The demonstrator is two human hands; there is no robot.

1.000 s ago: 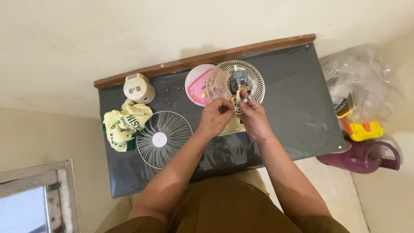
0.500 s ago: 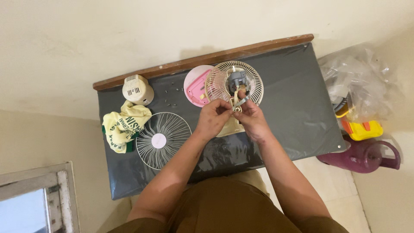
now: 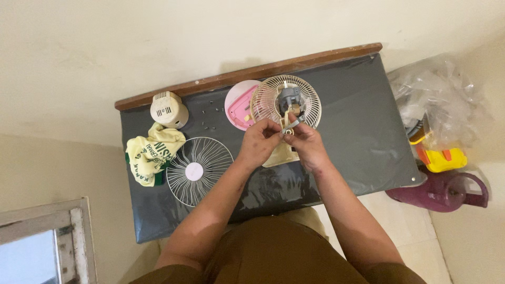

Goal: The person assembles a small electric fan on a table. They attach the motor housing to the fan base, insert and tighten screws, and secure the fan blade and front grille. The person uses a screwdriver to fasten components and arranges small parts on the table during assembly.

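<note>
Between both hands' fingers [image 3: 278, 128], small metal part [image 3: 290, 126], above fan body [image 3: 281, 155]

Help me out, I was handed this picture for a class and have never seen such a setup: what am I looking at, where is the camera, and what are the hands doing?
There is no machine here. A camera worn on a person's head looks straight down at their own two bare hands over a table with a dark grey cover.

The left hand and right hand meet over a cream fan body, pinching a small metal part; what kind of part is too small to tell.

Behind them is the fan's back grille with its grey motor, and a pink part. To the left lie a loose front grille, a yellow cloth, a cream cap and small screws.
</note>
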